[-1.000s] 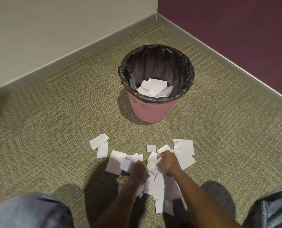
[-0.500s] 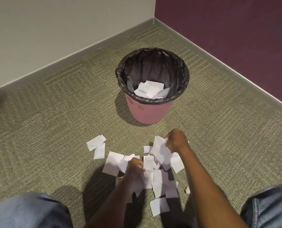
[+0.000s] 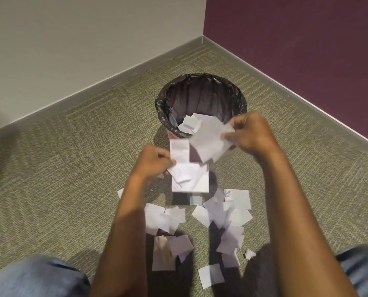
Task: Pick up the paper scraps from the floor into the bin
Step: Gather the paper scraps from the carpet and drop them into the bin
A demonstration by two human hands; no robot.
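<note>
Denim covers our two knees [image 3: 28, 277] at the near edge. Just beyond them, nearer to us than our fingers, many white paper scraps [image 3: 211, 275] lie loose on the green-grey carpet [image 3: 71, 168], between our forearms and beside them. Our left hand [image 3: 152, 162] is above the floor. Its fingers are curled round a bunch of scraps [image 3: 189, 179] that hangs to the right of these fingers. Our right hand [image 3: 251, 133] is farther from us. Its fingers and thumb pinch a second bunch [image 3: 208, 140], which spreads to the left of them, in front of the near rim of the bin [image 3: 160, 106]. Beyond the fingers of both hands the bin stands upright with a black liner [image 3: 200, 97], and some white pieces [image 3: 189, 123] lie inside it. Behind it a beige wall [image 3: 71, 39] and a purple wall [image 3: 307, 39] meet in a corner.
</note>
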